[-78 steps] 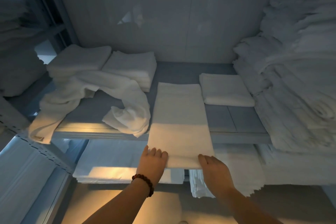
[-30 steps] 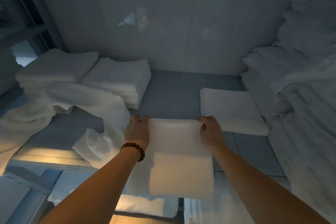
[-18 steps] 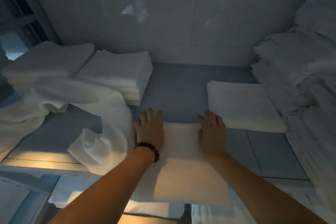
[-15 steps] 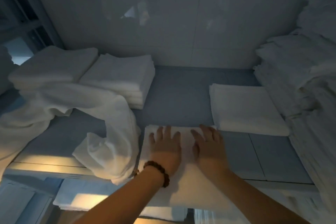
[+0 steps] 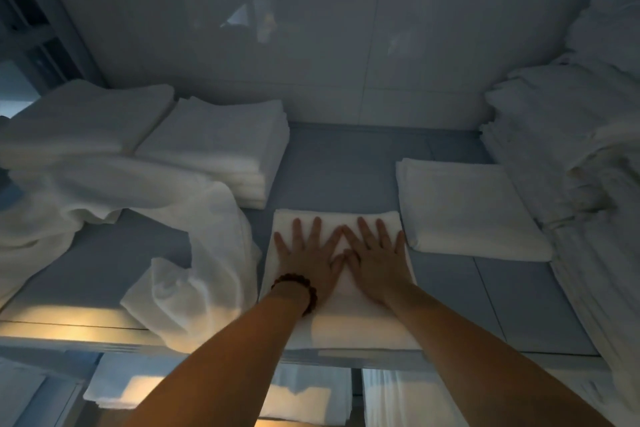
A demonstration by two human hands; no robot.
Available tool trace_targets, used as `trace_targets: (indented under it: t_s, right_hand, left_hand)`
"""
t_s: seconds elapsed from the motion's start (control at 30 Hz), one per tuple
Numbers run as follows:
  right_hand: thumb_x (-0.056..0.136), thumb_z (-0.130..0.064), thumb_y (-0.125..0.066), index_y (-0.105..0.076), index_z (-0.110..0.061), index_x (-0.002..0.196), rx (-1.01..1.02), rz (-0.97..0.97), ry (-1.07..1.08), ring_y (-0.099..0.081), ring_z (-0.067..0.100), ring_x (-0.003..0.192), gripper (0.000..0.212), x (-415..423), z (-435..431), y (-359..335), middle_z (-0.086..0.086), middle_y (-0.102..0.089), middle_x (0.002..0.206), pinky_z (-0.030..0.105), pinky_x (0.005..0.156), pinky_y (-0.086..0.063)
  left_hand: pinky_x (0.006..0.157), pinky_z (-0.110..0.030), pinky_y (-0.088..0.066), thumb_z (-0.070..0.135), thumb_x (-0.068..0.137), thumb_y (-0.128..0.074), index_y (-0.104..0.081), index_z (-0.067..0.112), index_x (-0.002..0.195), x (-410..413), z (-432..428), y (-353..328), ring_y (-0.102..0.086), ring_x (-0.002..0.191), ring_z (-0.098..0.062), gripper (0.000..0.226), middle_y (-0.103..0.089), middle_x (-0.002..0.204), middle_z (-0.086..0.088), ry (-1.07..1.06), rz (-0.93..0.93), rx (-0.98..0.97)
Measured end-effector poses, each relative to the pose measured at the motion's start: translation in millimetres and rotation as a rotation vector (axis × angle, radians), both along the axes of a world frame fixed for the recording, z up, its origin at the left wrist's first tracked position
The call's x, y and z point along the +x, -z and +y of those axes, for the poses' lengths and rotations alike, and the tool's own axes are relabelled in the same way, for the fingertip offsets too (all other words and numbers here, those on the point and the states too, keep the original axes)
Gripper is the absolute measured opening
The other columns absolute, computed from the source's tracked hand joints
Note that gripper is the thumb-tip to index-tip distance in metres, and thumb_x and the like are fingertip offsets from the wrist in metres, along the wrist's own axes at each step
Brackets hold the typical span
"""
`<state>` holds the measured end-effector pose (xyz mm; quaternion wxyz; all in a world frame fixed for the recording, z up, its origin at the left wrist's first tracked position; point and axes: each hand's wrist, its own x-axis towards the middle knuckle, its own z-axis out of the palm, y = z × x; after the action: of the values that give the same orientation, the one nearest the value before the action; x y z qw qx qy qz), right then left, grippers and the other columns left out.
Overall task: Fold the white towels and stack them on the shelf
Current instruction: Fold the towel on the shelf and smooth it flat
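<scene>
Both hands flat on the folded towel point(image 5: 337, 319) at the shelf point(image 5: 346, 166) front edge: left hand point(image 5: 309, 258), right hand point(image 5: 375, 258), fingers straight and splayed, pressing the crease so the fold holds.

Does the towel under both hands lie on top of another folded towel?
No, the pressed towel lies on the bare shelf, beside the single folded towel.

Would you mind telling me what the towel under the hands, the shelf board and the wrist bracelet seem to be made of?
The folded towel looks like matte cotton cloth: it creases and holds folds. The shelf board seems smooth painted metal or laminate, with straight panel seams. The bracelet shows dark round beads, possibly wood.
</scene>
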<state>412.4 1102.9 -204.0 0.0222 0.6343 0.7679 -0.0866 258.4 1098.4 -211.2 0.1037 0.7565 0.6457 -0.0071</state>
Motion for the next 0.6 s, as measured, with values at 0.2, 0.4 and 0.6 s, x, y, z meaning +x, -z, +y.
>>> trace_targets:
  t_s: [0.2,0.4,0.6]
  right_hand:
    - [0.097,-0.041,-0.020,-0.006,-0.036,0.148,0.040,0.059,0.061,0.018,0.024,0.144,0.053,-12.0,-33.6,-12.0,-0.005,0.011,0.158,0.061,0.111,0.013]
    - [0.097,-0.045,-0.008,0.020,-0.032,0.145,-0.041,-0.056,0.062,0.026,0.023,0.142,0.057,-22.0,-61.5,3.5,-0.007,0.027,0.153,0.057,0.113,0.014]
    - [0.094,-0.054,-0.002,0.027,-0.035,0.140,0.014,-0.025,0.145,0.027,0.023,0.141,0.058,1.7,-94.1,10.8,-0.006,0.028,0.152,0.050,0.115,0.015]
  left_hand:
    - [0.105,-0.056,0.022,0.048,0.094,-0.011,-0.003,0.037,0.148,7.0,-28.8,-22.0,0.020,0.142,-0.031,0.056,0.013,0.157,0.003,0.014,-0.024,-0.062]
    - [0.114,-0.049,0.015,0.047,0.096,-0.005,0.018,0.039,0.143,9.4,-70.7,-6.5,0.026,0.140,-0.024,0.053,0.022,0.154,0.008,-0.022,-0.059,-0.030]
    - [0.113,-0.047,0.017,0.067,0.085,0.001,0.028,0.049,0.134,-8.2,-95.3,8.1,0.033,0.137,-0.019,0.059,0.031,0.149,0.014,-0.009,-0.080,0.020]
